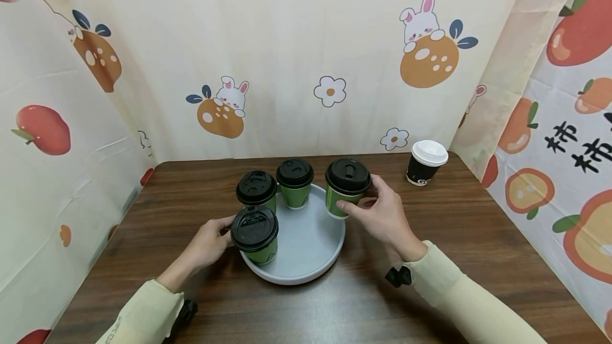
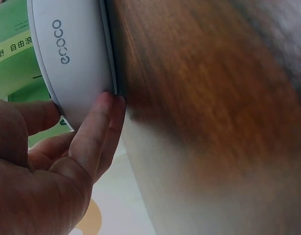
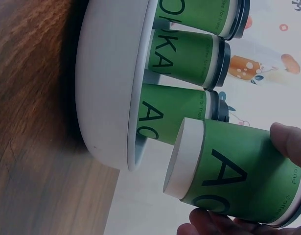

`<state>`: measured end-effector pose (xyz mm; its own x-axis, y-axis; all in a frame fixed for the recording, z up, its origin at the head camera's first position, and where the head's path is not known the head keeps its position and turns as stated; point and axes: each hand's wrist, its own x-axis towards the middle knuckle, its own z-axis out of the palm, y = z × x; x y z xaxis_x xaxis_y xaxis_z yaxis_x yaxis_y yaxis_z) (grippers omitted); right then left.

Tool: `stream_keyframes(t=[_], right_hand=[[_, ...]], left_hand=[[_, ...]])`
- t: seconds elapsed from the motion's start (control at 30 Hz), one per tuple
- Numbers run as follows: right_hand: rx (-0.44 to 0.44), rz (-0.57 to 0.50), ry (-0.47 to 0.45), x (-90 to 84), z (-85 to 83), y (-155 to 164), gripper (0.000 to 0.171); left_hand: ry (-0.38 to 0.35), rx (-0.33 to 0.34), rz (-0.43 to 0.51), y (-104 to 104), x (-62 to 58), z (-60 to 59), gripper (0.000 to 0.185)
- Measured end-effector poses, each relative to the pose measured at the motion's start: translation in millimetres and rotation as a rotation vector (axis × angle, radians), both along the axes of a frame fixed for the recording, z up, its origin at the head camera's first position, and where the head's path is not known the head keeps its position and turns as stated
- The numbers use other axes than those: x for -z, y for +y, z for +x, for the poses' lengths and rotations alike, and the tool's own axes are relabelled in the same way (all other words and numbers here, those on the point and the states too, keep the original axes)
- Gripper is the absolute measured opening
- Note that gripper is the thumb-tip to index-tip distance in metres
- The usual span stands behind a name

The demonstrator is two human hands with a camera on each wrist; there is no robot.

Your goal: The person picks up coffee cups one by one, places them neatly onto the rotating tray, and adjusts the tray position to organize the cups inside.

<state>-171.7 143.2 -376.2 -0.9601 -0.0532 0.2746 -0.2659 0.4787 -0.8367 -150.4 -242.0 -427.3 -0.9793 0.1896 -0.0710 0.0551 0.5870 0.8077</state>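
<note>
A round grey tray (image 1: 306, 243) sits mid-table and carries three green paper cups with black lids: front left (image 1: 255, 233), back left (image 1: 256, 190) and back middle (image 1: 295, 182). My right hand (image 1: 357, 204) grips a fourth green cup (image 1: 346, 187) by its side. In the right wrist view this cup (image 3: 238, 171) hangs tilted with its base clear of the tray's rim (image 3: 106, 88). My left hand (image 1: 223, 230) holds the tray's left edge beside the front-left cup. Its fingers (image 2: 99, 127) press the tray's outer wall (image 2: 77, 58), with the thumb on the other side.
A black cup with a white lid (image 1: 425, 163) stands alone at the back right of the dark wooden table (image 1: 454, 259). Printed cloth walls with fruit and rabbit pictures close in the back and both sides.
</note>
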Motion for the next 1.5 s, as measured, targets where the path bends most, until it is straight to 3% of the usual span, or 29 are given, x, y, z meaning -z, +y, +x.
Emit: stream_keyframes(t=[1.5], right_hand=[[-0.139, 0.014, 0.017, 12.5, 19.1, -19, 0.066]], left_hand=[[-0.003, 0.0, 0.005, 0, 0.5, -0.1, 0.044]])
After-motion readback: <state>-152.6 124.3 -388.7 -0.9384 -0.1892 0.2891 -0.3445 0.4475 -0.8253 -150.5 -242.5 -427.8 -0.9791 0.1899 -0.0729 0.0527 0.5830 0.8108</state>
